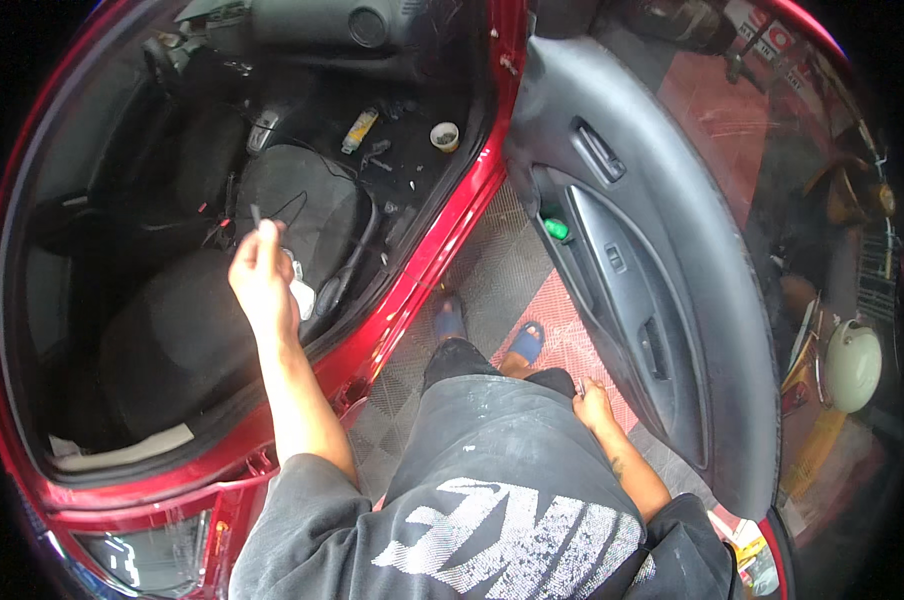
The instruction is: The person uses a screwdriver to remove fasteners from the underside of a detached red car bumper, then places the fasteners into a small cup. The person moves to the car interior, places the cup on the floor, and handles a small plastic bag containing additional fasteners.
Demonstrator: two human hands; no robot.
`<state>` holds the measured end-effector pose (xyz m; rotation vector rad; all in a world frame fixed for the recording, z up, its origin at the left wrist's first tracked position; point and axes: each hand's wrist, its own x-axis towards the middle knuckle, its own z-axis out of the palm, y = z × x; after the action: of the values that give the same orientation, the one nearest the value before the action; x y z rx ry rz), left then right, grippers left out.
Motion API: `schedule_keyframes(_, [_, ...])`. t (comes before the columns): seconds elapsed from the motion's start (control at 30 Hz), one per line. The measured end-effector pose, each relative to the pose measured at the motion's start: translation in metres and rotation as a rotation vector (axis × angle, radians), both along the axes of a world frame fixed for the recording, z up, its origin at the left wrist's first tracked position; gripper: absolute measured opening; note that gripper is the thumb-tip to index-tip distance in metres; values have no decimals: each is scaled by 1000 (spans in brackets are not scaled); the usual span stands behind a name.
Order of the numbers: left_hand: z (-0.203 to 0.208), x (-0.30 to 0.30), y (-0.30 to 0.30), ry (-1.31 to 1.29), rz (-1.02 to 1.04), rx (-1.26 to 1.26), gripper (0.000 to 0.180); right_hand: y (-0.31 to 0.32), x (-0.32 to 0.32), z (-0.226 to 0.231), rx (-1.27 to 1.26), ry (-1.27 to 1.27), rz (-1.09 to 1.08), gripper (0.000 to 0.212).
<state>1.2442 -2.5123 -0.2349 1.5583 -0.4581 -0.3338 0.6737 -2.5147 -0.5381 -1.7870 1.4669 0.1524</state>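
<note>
My left hand (260, 268) reaches through the open car doorway over the dark front seat (292, 185). Its fingertips pinch a small, thin grey piece (256, 213) whose kind I cannot make out. Just beyond it, a thin black cable (307, 150) loops across the seat. A white object (302, 297), partly hidden by my wrist, lies at the seat's edge. My right hand (594, 406) is down beside my shorts, near the door's inner panel. Its fingers are curled, with a small bit showing at the tips that is too small to name.
The red door sill (422, 265) runs between me and the seat. At right stands the open door (662, 260), a green object (555, 229) in its pocket. A yellow tube (360, 130) and a white cup (444, 137) rest in the footwell. Pale helmet-like object (853, 366) far right.
</note>
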Motion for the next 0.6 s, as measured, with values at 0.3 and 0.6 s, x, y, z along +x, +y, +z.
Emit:
schedule_keyframes(0.3, [38, -83, 151, 19, -61, 240, 23, 26, -118, -16, 205, 106, -82, 34])
schedule_keyframes(0.6, [32, -237, 401, 215, 130, 8, 26, 73, -224, -83, 371, 497, 352, 62])
